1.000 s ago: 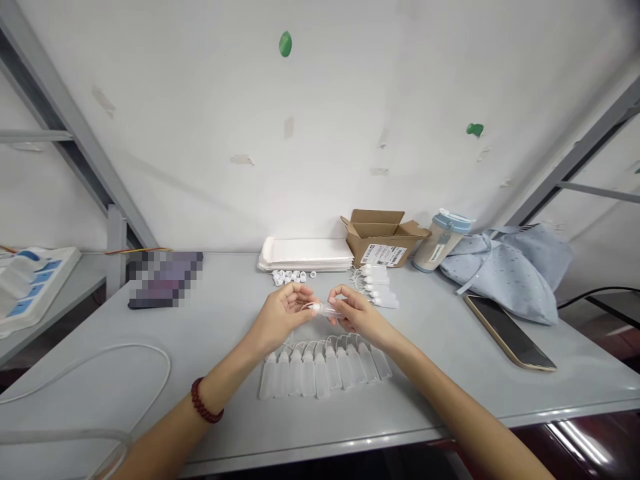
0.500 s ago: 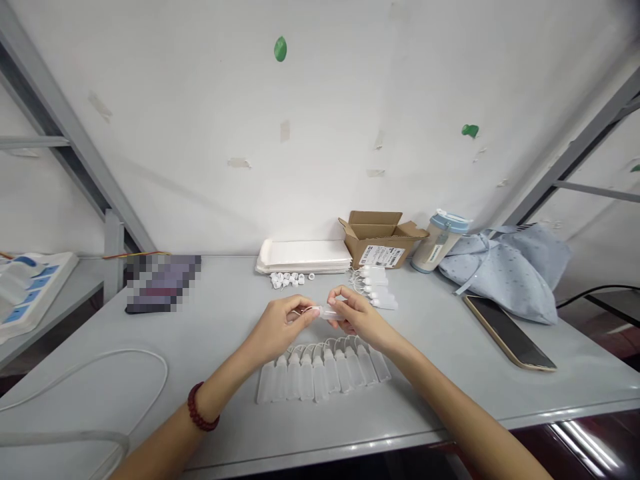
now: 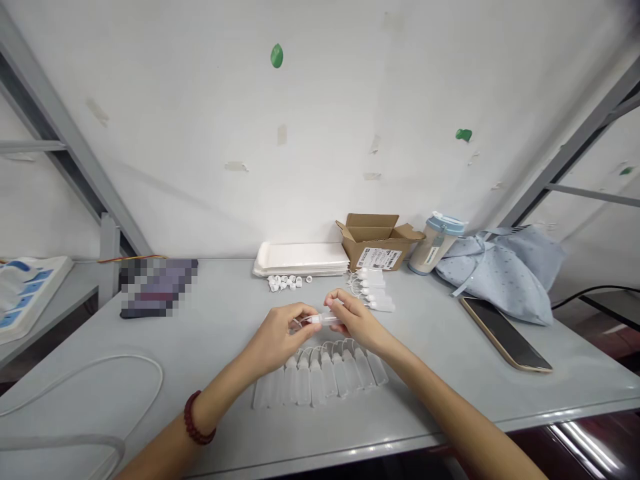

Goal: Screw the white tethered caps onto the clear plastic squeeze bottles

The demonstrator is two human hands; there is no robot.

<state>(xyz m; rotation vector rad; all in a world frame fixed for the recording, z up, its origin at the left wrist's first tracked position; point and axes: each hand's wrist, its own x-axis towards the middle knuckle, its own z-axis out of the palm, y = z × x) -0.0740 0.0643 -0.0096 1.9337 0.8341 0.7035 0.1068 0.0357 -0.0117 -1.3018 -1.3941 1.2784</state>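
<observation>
My left hand and my right hand meet above the grey table, both pinched on one small clear dropper bottle held sideways. The right fingers wrap the bottle's body; the left fingertips press at its capped tip. Just below the hands lies a row of several like bottles, side by side with caps pointing away from me. A second cluster of bottles lies further back right. A small heap of loose white caps sits behind the hands.
White trays, an open cardboard box and a lidded cup line the wall. A blue cloth bag and a tablet lie right. A clear hose curls at left, near a blurred dark object.
Both hands with the bottle have sunk slightly toward the row of bottles, and the left fingers have closed tighter on its tip. The view has tilted a little.
</observation>
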